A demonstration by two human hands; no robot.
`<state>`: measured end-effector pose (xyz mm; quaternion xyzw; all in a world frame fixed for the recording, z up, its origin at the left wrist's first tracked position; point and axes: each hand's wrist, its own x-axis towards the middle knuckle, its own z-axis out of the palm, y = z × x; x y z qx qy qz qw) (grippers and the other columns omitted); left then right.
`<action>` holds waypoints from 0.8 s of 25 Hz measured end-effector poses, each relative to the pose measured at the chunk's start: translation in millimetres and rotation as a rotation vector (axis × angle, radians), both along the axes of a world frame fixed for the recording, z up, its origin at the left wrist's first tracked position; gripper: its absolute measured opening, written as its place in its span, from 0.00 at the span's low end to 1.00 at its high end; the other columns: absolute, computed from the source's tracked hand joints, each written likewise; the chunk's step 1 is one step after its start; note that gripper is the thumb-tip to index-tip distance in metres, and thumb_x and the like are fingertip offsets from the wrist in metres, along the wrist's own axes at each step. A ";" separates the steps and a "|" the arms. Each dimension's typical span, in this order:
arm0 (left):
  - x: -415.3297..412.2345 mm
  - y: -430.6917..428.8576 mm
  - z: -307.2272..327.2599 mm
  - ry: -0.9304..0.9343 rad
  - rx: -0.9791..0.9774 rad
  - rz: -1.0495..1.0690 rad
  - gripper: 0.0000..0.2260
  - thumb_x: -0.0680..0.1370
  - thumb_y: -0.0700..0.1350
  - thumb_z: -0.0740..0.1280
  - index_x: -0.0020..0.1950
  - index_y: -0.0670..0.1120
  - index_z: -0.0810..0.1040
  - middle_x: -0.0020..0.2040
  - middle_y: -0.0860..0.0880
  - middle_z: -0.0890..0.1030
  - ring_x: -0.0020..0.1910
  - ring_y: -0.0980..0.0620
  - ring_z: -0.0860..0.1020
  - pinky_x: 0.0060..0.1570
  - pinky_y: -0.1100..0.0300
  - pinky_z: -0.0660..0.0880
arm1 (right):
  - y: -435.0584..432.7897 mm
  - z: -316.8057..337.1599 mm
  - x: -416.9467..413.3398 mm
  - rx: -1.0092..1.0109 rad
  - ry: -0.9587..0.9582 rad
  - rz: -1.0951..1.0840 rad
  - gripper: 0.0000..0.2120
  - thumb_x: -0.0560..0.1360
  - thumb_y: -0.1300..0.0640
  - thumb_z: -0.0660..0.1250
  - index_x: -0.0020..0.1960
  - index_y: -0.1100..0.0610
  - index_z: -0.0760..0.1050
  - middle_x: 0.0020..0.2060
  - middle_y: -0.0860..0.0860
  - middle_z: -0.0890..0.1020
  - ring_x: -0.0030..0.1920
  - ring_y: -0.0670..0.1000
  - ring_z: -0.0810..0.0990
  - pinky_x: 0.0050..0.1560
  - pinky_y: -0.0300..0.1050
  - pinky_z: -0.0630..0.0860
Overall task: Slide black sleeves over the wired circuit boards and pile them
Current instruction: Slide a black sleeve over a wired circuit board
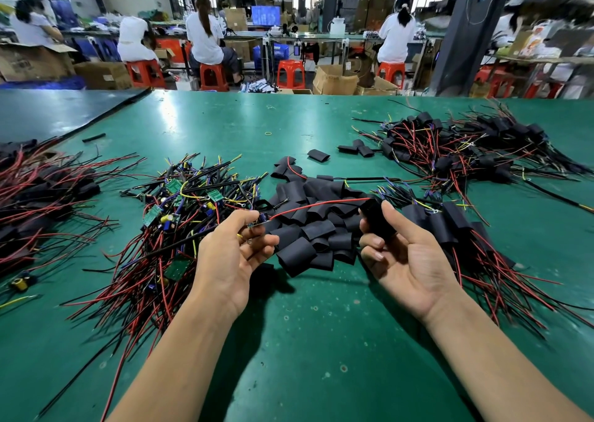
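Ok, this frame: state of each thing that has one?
Left hand: pinches the circuit board.
Circuit board: bare, held off the table.
Right hand: grips one sleeve.
Red wire: reaches from board to that sleeve.
Loose sleeves: empty, heaped between the hands.
Far-right pile: boards sleeved.

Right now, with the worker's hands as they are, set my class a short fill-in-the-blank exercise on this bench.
The left hand pinches a circuit board whose wire, running to the right hand, is ____.
The right hand holds a sleeve coloured ____.
The table mat is ____.
The unsleeved boards lie heaped on the person's ____ side.
Missing words: red; black; green; left.
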<state>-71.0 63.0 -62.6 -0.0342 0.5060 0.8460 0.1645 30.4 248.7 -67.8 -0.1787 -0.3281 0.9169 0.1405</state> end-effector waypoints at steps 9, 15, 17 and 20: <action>-1.2 -0.8 2.0 -0.021 0.014 0.018 0.05 0.76 0.40 0.67 0.40 0.44 0.75 0.28 0.50 0.77 0.26 0.52 0.78 0.28 0.64 0.75 | -0.2 -5.3 -2.5 -0.010 -0.019 0.029 0.17 0.66 0.56 0.73 0.52 0.61 0.76 0.36 0.54 0.79 0.29 0.46 0.68 0.25 0.34 0.64; -1.6 -1.1 2.7 -0.022 0.011 0.016 0.06 0.76 0.40 0.67 0.40 0.45 0.75 0.28 0.50 0.77 0.27 0.51 0.78 0.29 0.62 0.76 | 0.8 -6.6 -3.2 -0.008 -0.037 0.031 0.19 0.67 0.55 0.73 0.55 0.61 0.76 0.36 0.55 0.79 0.28 0.46 0.68 0.25 0.35 0.65; -1.8 -1.5 2.6 -0.024 0.008 0.017 0.06 0.76 0.40 0.68 0.40 0.45 0.75 0.28 0.50 0.77 0.27 0.51 0.78 0.30 0.61 0.75 | 0.4 -7.0 -3.6 -0.003 -0.048 0.031 0.21 0.67 0.55 0.73 0.58 0.62 0.75 0.36 0.55 0.79 0.28 0.46 0.69 0.24 0.35 0.66; -1.4 -1.5 2.7 -0.026 0.003 0.016 0.06 0.76 0.40 0.68 0.40 0.45 0.75 0.28 0.50 0.77 0.26 0.51 0.78 0.30 0.61 0.75 | 0.0 -6.4 -3.7 -0.008 -0.044 0.030 0.24 0.67 0.55 0.73 0.60 0.62 0.74 0.36 0.54 0.79 0.28 0.46 0.69 0.25 0.35 0.66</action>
